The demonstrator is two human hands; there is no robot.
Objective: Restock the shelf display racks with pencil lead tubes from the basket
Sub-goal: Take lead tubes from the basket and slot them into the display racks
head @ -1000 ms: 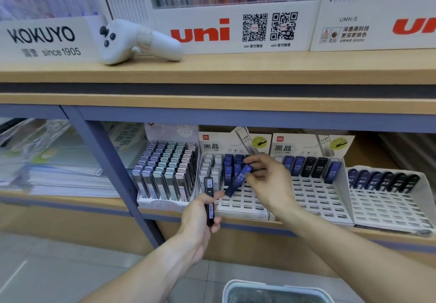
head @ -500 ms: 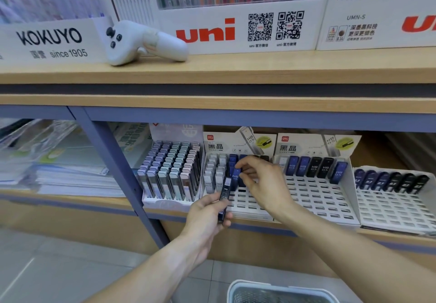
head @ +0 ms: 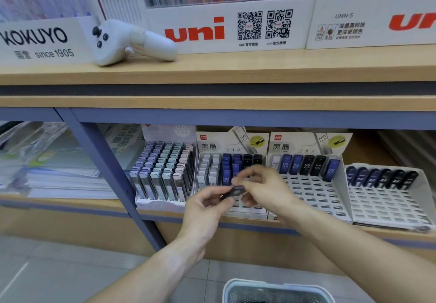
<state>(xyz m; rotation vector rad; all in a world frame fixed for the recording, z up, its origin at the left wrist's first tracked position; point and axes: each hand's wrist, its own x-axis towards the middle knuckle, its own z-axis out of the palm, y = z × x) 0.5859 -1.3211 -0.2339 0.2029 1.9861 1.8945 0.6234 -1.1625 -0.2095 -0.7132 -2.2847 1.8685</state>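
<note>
Head view: left hand [head: 205,208] and right hand [head: 262,191] both pinch a dark, seemingly black lead tube [head: 233,191] before the middle rack's [head: 250,211] front edge; seat it upright in an empty slot.

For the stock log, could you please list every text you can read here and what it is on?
"KOKUYO since 1905": white sign.
"uni": pen display box.
"UMN-S": right display box.
"HB 0.5": lead tubes and rack cards.
QR captions and other small print: too blurred to read.
</note>
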